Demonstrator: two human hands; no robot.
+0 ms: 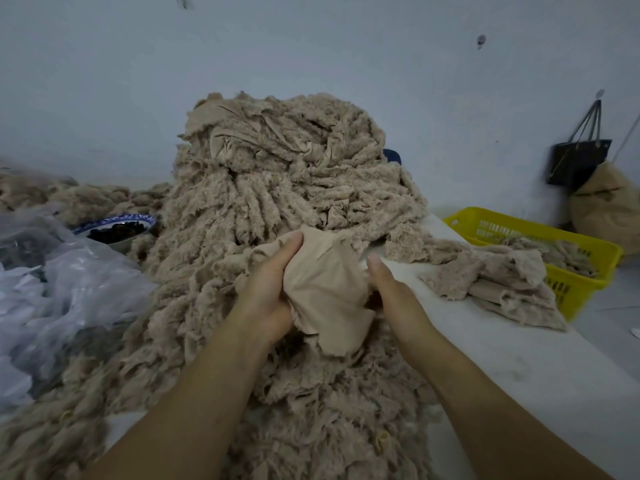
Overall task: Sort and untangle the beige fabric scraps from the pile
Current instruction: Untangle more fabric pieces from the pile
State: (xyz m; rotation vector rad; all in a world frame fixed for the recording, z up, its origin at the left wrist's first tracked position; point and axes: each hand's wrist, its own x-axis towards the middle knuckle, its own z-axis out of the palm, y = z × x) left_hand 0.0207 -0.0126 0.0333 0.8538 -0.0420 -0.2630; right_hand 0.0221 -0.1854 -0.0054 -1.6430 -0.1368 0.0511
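Left hand (266,292) grips a smooth beige scrap (325,285) low against the pile (277,174). Right hand (391,289) is at its other edge, fingers hidden, so I can't tell its hold. Untangling, I'd say. Next it needs a gentle pull free, then across the bench (519,358) to the sorted scraps (495,282).

Two bare arms, sleeveless over their whole visible length. Left forearm (194,393) uncovered from the bottom edge of the view up to the wrist, broad near the edge and narrowing steadily toward the hand. Right forearm (485,393) uncovered in the same way, with the same taper and a slim wrist. Left hand (266,292) bare, its fingers (292,245) ending in a short, rounded nail with a slight sheen. Right hand (394,292) bare as well, its topmost nail short and neatly trimmed.
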